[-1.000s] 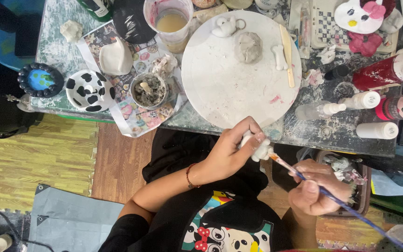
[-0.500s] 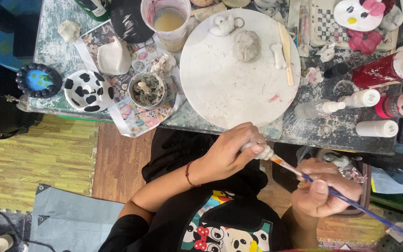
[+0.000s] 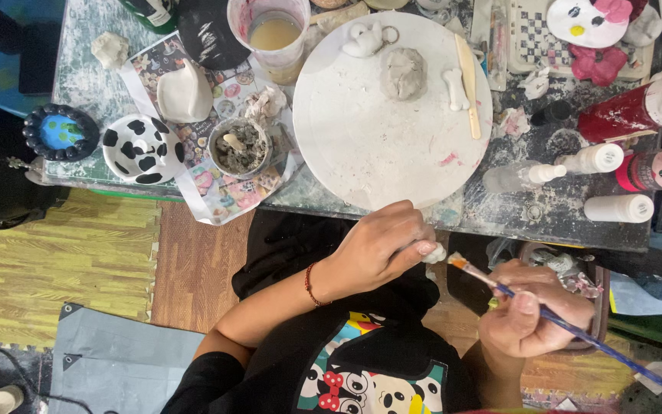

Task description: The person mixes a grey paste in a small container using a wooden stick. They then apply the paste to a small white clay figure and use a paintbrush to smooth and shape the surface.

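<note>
The worktop (image 3: 561,222), mottled grey and crowded, carries everything else, and the round white board (image 3: 377,146) at its near edge serves as the landmark here. On the board's far part lie a grey clay lump (image 3: 402,73), a small white bone shape (image 3: 453,87) and a pale wooden stick (image 3: 467,84). Left of the board stand a cup of beige liquid (image 3: 273,34), a small pot of grey paste (image 3: 240,147) and a black-spotted white bowl (image 3: 142,149); right of it lie white squeeze bottles (image 3: 595,159) and a red paint bottle (image 3: 630,113).

Just below the board's near edge, off the worktop and over the lap, the left hand (image 3: 381,245) pinches a small white figure (image 3: 434,253) between thumb and fingertips. The right hand (image 3: 530,310), lower right of the board, is closed in a pen grip on a blue-handled brush (image 3: 576,330). Compared with a moment ago, the brush tip (it carries orange paint) has drawn back from the figure and now sits just beside it, apart, while the left hand has kept the piece where it was. By the look of it, one stroke has ended and the brush is between touches.

The figure is tiny, pale and mostly hidden by the fingers; its painted detail cannot be made out.
</note>
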